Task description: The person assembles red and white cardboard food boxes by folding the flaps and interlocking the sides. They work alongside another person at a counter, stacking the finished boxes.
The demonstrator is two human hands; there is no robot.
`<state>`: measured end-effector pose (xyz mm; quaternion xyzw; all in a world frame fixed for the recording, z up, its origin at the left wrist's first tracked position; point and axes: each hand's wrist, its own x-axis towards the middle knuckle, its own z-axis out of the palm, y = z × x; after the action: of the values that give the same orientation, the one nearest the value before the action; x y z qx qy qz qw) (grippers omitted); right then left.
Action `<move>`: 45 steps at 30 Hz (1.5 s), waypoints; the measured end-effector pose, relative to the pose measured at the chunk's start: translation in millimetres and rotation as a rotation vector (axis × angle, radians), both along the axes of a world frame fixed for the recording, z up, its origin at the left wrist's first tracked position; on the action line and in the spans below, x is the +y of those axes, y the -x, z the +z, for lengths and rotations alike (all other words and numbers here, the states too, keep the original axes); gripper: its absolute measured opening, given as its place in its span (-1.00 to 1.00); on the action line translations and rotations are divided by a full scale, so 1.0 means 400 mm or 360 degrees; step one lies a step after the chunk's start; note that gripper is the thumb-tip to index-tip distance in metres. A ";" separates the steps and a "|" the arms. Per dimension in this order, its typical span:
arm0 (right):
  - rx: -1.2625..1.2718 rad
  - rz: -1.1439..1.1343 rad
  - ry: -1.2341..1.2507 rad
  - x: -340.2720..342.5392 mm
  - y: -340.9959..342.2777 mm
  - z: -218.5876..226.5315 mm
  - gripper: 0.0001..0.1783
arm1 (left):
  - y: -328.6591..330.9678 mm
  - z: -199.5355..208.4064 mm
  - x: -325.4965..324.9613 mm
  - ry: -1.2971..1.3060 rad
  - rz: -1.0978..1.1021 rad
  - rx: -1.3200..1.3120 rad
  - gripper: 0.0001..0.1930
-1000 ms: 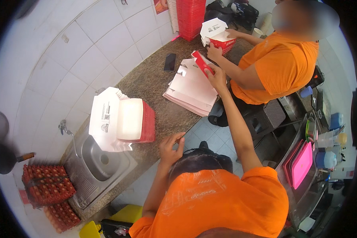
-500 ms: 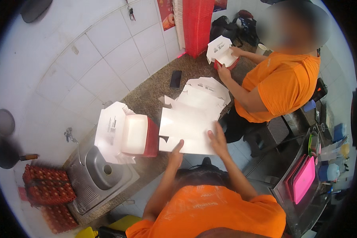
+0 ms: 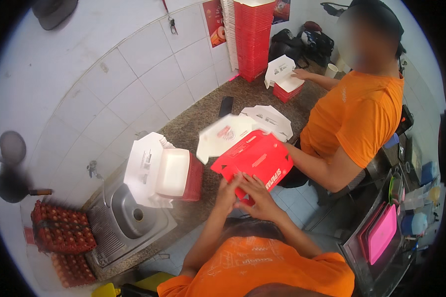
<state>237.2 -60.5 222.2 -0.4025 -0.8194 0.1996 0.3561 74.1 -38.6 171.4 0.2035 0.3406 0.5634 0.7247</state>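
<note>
Both of my hands are closed on a partly folded red cardboard food box, held in front of me with its red printed side up. My left hand grips its near left corner. My right hand pinches the near edge right beside it, the fingers nearly touching. Beyond the red panel a white flap sticks out, seemingly its lid. Flat white box blanks lie on the counter behind it. To the left stands a nested stack of folded boxes, white inside and red outside, lids open.
A steel sink and red egg trays are at the left. A phone lies on the stone counter. Tall red box stacks stand far back. At the right, a co-worker in orange touches a box stack.
The cardboard blank has turned from its white side to its red side and is partly folded. My hands have come together at its near edge. One co-worker's hand has left the far boxes.
</note>
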 end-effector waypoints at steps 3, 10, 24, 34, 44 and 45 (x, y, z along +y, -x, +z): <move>-0.0507 -0.0175 -0.0246 -0.014 0.004 0.056 -0.31 | 0.003 0.109 0.021 0.0185 0.0224 0.0050 -0.72; 0.1259 -0.0215 0.0771 0.001 -0.037 -0.039 -0.49 | -0.016 0.110 0.053 -0.0029 0.0302 -0.0118 -0.74; 0.0532 -0.0310 -0.0164 0.063 -0.097 0.069 -0.55 | -0.147 0.185 0.029 -0.0182 0.0210 0.0147 -0.68; 0.0494 -0.0455 -0.0397 0.043 -0.069 -0.009 -0.65 | -0.178 0.147 0.002 -0.0272 0.0304 0.0118 -0.61; 0.1283 -0.0392 0.0115 0.023 -0.050 -0.005 -0.79 | -0.116 0.164 -0.038 -0.0638 0.0146 0.1607 -0.72; 0.1440 -0.0368 0.0296 0.010 -0.051 0.000 -0.77 | -0.102 0.180 -0.055 -0.0624 0.0137 0.1637 -0.73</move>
<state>257.8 -56.5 222.3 -0.3937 -0.5105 0.3865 0.6596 115.1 -60.4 243.3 0.5696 0.5475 0.4733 0.3896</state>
